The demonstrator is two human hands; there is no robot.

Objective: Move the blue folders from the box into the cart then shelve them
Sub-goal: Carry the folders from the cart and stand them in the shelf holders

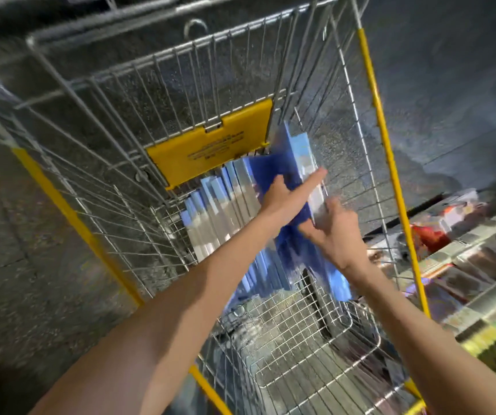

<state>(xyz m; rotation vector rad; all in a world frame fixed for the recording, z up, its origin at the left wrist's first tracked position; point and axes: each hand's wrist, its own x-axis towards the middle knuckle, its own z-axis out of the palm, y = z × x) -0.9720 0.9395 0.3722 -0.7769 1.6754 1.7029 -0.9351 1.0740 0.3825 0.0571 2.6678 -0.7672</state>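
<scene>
Gripping blue folders (293, 151) inside the cart (381, 121)
Left hand (285, 194) and right hand (338, 235) both clasp them at frame centre; a loosened squeeze could let the slick covers fan out and spill.

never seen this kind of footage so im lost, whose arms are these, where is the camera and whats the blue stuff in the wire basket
There is no machine here. One camera sits on a person's head and looks down, so the two bare arms are theirs. In front of them is a wire shopping cart with yellow trim. A row of blue folders stands on edge inside it. The left hand and the right hand both grip one raised folder at the right end of that row. The picture is motion-blurred, so finer detail is lost. Store shelves show at the right.
</scene>
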